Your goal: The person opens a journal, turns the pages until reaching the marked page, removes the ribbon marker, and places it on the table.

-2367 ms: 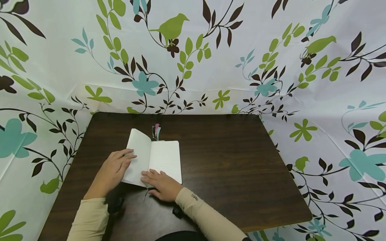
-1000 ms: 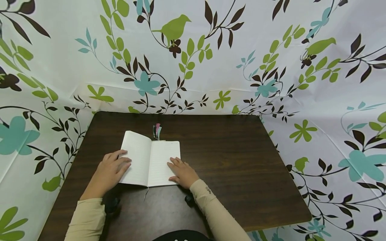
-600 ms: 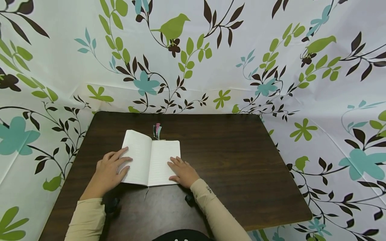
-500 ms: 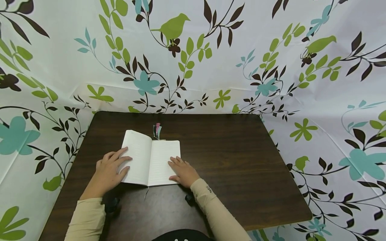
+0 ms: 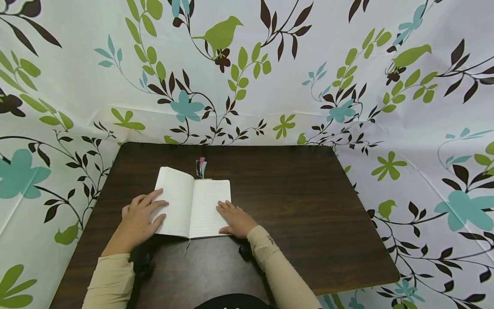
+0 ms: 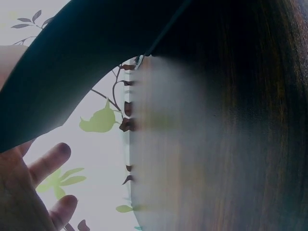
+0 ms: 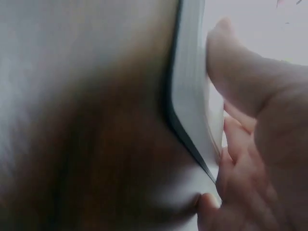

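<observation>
An open notebook with lined pages (image 5: 210, 201) lies left of centre on the table in the head view. Its left half (image 5: 175, 184) is tilted up. My left hand (image 5: 140, 219) grips the outer edge of that half: thumb and two fingers show over the page, while in the left wrist view other fingers (image 6: 50, 163) reach out below the dark cover (image 6: 72, 62). My right hand (image 5: 237, 219) rests on the lower right of the right page, fingers extended. In the right wrist view its thumb (image 7: 240, 72) lies over the page block (image 7: 190, 72) by the corner.
A tassel of pink, dark and pale strands (image 5: 200, 167) sticks out past the notebook's top edge. A thin ribbon (image 5: 187, 247) hangs from its bottom. The dark wooden table (image 5: 293, 206) extends right. A leaf-and-bird patterned cloth (image 5: 285, 77) hangs around it.
My right hand has slid from the centre fold out to the right page's outer side, then shifted slightly right. My left hand has moved left with the notebook's left half, opening it wider.
</observation>
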Available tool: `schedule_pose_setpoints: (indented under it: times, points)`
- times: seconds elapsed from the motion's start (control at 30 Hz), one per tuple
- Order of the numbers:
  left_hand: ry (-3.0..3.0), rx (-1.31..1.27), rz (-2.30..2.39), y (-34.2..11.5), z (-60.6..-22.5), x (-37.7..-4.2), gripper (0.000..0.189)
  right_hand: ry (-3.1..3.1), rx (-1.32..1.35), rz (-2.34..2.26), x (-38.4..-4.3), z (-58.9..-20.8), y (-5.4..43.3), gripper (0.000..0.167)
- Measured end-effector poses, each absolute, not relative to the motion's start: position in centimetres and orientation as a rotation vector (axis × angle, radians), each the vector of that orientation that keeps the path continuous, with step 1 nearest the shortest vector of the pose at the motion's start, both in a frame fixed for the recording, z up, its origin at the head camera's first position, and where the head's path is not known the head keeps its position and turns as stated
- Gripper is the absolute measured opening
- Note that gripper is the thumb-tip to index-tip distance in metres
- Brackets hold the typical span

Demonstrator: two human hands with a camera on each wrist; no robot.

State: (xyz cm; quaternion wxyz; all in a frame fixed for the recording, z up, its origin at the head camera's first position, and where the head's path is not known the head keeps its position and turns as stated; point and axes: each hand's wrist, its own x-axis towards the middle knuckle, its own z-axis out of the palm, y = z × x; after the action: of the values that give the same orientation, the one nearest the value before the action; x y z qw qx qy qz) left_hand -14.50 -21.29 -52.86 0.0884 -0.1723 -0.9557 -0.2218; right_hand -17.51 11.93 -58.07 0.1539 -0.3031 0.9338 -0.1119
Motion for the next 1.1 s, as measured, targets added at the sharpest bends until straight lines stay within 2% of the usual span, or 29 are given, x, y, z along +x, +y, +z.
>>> schedule_pose_setpoints:
  times: [0.23,1.1]
  points:
    - [-2.851,-0.498,-0.664,-21.36,-53.06,-14.57,0.034,2.601,-0.900,-0.381,-18.04,-58.50,12.61,0.091]
    - [-2.849,-0.496,-0.679,-21.42,-53.31,-14.55,0.033,2.615,-0.895,-0.421,-17.99,-58.65,12.62,0.088]
